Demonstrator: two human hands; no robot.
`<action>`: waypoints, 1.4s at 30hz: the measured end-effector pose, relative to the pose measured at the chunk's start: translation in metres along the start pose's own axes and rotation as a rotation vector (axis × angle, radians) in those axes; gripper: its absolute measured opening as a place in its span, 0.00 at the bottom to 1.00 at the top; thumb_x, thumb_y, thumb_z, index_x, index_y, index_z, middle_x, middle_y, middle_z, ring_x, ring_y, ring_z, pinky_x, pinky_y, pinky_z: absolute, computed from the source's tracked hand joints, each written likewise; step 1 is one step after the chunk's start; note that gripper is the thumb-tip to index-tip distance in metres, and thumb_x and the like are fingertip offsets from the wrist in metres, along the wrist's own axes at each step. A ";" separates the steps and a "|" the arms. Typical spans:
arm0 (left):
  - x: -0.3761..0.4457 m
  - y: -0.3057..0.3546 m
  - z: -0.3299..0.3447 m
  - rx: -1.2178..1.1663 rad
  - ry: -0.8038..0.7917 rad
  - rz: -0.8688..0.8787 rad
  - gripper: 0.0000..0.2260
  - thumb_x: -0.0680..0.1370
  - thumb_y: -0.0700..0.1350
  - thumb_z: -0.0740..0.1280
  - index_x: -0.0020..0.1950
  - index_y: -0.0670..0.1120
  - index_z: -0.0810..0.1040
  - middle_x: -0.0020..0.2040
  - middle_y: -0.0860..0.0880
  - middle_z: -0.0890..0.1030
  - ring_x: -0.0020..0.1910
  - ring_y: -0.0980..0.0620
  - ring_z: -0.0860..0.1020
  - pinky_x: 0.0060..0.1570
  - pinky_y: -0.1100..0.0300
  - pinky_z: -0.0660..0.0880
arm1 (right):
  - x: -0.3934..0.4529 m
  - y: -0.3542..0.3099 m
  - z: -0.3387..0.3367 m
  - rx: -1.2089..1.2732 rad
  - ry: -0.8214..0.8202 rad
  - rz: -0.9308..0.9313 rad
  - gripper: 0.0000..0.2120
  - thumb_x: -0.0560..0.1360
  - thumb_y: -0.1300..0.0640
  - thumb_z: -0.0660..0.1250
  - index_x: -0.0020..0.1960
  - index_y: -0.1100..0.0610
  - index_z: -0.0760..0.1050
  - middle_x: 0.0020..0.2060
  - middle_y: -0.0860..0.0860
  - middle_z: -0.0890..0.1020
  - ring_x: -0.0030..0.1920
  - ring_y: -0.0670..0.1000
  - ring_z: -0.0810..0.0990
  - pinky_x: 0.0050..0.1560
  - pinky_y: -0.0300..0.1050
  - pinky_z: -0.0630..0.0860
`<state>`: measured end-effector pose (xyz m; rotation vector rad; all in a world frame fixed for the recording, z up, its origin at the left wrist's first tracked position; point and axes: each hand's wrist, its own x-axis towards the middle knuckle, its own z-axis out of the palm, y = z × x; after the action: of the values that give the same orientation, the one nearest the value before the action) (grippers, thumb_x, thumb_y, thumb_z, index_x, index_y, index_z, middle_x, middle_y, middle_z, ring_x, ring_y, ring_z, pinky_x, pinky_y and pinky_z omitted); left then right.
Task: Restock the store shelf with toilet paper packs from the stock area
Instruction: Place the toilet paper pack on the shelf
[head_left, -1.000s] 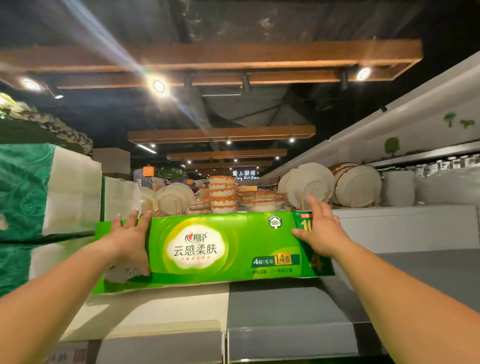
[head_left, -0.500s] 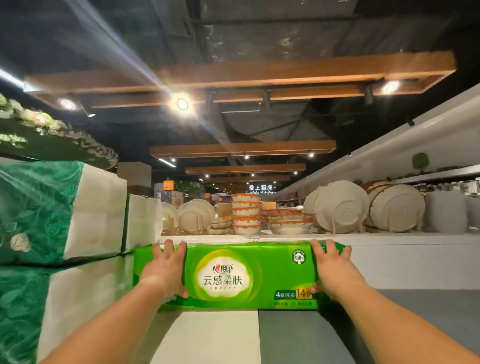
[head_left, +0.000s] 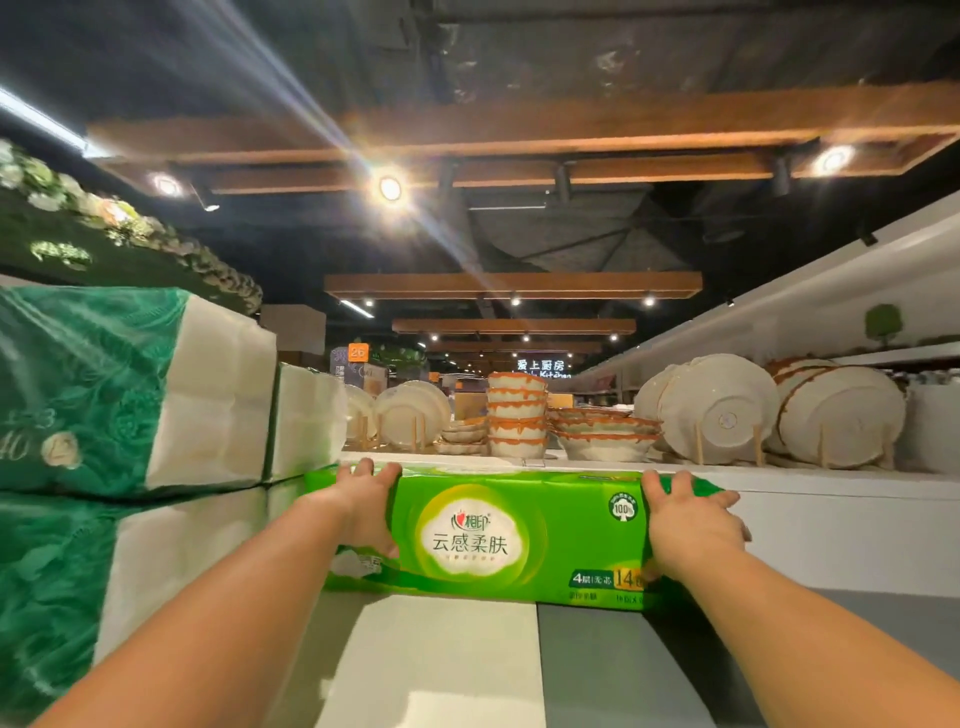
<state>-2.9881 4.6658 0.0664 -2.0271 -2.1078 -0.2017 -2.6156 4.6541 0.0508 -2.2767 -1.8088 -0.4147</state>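
Observation:
A long bright green toilet paper pack (head_left: 514, 535) lies lengthwise on the top shelf board (head_left: 441, 660), far back against a low white ledge. My left hand (head_left: 363, 512) holds its left part, fingers hooked over the top edge and thumb on the front face. My right hand (head_left: 688, 525) holds the right end the same way. Both arms are stretched far forward. The pack's left end sits close to the dark green packs (head_left: 119, 395) stacked on the left.
Dark green and white packs fill the left side in two layers. Behind the white ledge (head_left: 831, 499) stand plates on racks (head_left: 722, 410) and stacked bowls (head_left: 517, 415). The shelf board runs grey toward the right.
The green pack has slid away from me along the shelf, from near the front edge to the back ledge. Both hands moved forward with it, arms now fully extended.

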 end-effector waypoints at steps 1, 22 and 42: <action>-0.007 -0.002 -0.004 -0.016 0.006 0.017 0.54 0.71 0.59 0.77 0.83 0.53 0.42 0.82 0.41 0.47 0.80 0.33 0.44 0.77 0.37 0.54 | -0.004 -0.004 -0.004 -0.019 0.005 0.025 0.54 0.68 0.47 0.78 0.79 0.49 0.43 0.77 0.60 0.51 0.73 0.79 0.53 0.61 0.75 0.71; -0.299 0.017 -0.029 -0.073 0.157 0.177 0.39 0.77 0.66 0.65 0.82 0.51 0.55 0.79 0.43 0.61 0.78 0.37 0.57 0.74 0.41 0.63 | -0.327 -0.059 -0.100 0.191 0.086 -0.198 0.30 0.77 0.39 0.63 0.74 0.52 0.64 0.71 0.55 0.68 0.72 0.62 0.63 0.68 0.64 0.65; -0.632 0.187 -0.100 -0.173 0.173 0.567 0.38 0.76 0.66 0.66 0.80 0.51 0.60 0.73 0.43 0.70 0.72 0.39 0.67 0.70 0.45 0.68 | -0.672 0.146 -0.185 0.168 0.116 0.016 0.28 0.77 0.40 0.63 0.72 0.52 0.66 0.69 0.54 0.70 0.71 0.60 0.66 0.67 0.61 0.67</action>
<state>-2.7753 4.0379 0.0001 -2.5051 -1.3860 -0.4537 -2.6310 3.9443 -0.0028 -2.1078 -1.7007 -0.3684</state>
